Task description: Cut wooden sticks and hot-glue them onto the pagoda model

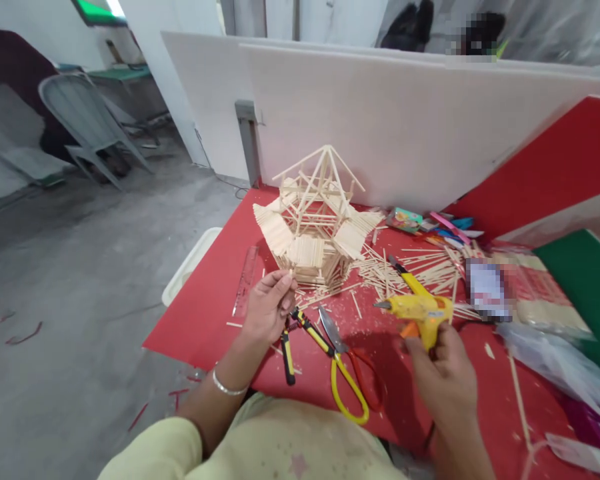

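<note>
My right hand (pixel 443 373) is wrapped round a yellow hot glue gun (pixel 423 312), its nozzle pointing left above the table. With fingers pinched together, my left hand (pixel 270 303) holds a short wooden stick (pixel 291 272); only its pale tip shows. Just beyond the left fingertips stands a house-like model of thin wooden sticks (pixel 310 223), with flared roof panels and an open pointed frame on top. Black-and-yellow pliers (pixel 310 333) lie beside the left hand. Scissors (pixel 347 360) with one yellow and one red handle lie between the hands.
Loose sticks (pixel 410 270) cover the red tabletop (pixel 205 327) right of the model, near a yellow-handled cutter (pixel 413 280). A clear ruler (pixel 245 280) lies left. Plastic bags (pixel 560 367) and stick packs (pixel 535 293) sit right. White boards (pixel 370 120) stand behind.
</note>
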`<state>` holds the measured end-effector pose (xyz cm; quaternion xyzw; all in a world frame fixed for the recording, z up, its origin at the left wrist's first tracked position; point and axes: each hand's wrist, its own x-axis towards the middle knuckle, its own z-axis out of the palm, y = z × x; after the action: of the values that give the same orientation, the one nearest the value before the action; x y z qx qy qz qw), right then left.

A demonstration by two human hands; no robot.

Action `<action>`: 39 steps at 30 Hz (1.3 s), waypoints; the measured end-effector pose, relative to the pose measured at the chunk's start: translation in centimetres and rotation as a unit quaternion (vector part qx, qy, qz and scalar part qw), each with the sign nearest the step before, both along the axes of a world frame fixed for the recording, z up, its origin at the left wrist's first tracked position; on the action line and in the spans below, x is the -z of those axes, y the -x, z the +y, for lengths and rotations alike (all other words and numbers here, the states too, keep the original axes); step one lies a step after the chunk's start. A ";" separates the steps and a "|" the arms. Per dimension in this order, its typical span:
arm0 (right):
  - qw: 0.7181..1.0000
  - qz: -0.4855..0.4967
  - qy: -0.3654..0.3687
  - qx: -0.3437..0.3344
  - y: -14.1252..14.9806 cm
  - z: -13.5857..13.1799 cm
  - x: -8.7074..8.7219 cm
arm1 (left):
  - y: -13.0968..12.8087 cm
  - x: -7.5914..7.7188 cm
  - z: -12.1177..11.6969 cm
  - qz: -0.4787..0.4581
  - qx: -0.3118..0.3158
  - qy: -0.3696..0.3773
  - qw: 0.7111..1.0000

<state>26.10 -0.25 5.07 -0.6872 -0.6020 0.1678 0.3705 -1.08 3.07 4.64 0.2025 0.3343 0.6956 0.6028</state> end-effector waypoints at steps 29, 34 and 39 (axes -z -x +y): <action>0.870 -0.405 -0.256 -0.115 10.9 9.3 -7.0 | 1.2 1.2 2.2 0.040 -0.072 0.021 0.996; 0.867 -0.418 -0.245 -0.114 11.1 9.2 -7.0 | 1.3 1.5 2.3 0.048 -0.076 0.023 0.996; 0.865 -0.419 -0.253 -0.110 11.2 9.3 -6.8 | 1.2 1.5 2.3 0.050 -0.077 0.029 0.995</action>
<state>14.93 9.08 11.87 -0.5047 -0.7938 -0.2550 0.2236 -2.32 5.39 3.09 0.1930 0.3987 0.7191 0.5355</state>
